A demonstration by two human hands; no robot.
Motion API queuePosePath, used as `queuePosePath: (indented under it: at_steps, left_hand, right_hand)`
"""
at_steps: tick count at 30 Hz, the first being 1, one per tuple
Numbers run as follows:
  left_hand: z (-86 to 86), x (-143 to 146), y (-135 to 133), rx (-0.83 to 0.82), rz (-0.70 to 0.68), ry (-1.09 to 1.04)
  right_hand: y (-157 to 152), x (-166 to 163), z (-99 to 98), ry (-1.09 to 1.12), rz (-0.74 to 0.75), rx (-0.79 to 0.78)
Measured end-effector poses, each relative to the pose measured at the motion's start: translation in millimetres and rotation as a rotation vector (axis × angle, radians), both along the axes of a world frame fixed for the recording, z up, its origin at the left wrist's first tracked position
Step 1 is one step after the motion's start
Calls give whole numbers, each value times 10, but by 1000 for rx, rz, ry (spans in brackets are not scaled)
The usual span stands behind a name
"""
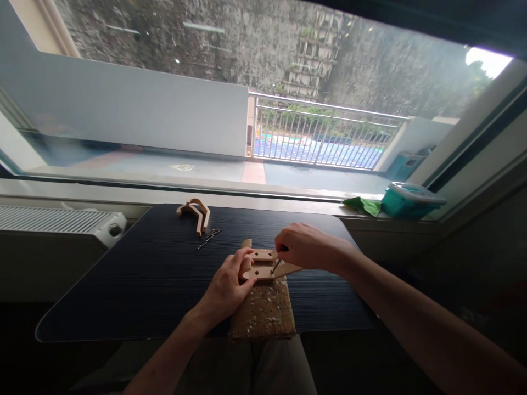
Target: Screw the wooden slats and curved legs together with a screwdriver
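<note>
Two light wooden pieces with round holes lie across a worn, tape-covered block (263,312); the nearer wooden piece (263,272) and the farther wooden piece (262,255) run side by side. My left hand (226,282) grips their left ends, thumb in front and fingers behind. Closed in a fist above their right side, my right hand (304,245) holds a screwdriver (275,267). Its thin shaft slants down to a hole in the nearer piece; most of the handle is hidden in the fist. Another wooden end (247,243) shows behind my left fingers.
Curved wooden parts (200,211) and several long screws (209,238) lie on the dark table (144,285). On the window sill are a green cloth (362,205) and a teal box (411,201). A radiator (61,225) stands at the left.
</note>
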State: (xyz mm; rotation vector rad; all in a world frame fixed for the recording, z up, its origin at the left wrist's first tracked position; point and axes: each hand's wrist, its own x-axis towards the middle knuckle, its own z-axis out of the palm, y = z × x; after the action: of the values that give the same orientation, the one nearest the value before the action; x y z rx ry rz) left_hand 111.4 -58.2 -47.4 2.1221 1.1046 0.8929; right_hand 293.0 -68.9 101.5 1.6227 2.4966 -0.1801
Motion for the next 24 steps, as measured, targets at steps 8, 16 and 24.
queuePosePath:
  at_steps: [8,16,24]
  left_hand:
    - [24,5,26,-60,-16,26]
    - [70,11,49,-59,-37,42]
    - [79,1,38,-81,-28,37]
  right_hand:
    - [43,-42,-13,-43,38,-10]
    - [84,-122,15,-124,23,-107]
    - [118,-114,14,-100,55,-120]
